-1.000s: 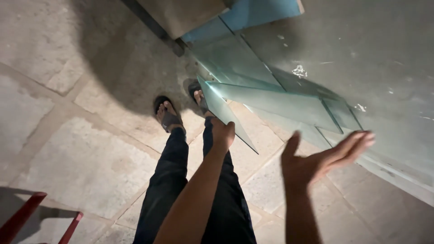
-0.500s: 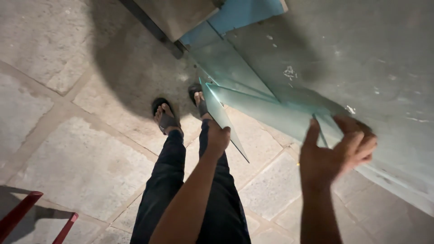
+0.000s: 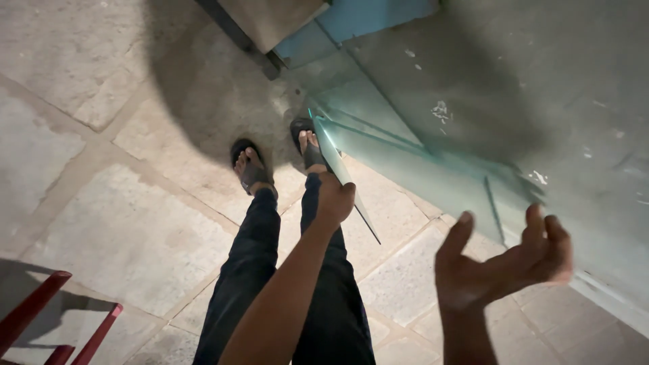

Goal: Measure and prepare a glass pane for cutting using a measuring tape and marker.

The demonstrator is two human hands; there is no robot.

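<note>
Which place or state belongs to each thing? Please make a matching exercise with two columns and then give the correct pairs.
Things:
1. left hand
2. right hand
3. sandals
4. red frame

Places or states:
a. bottom left corner of the view
b. open, palm up, under the lower edge of the glass sheet
c. closed on the near edge of the glass sheet
d. on the person's feet, on the stone floor

Pairs: 1-c, 2-b, 3-d, 4-a
</note>
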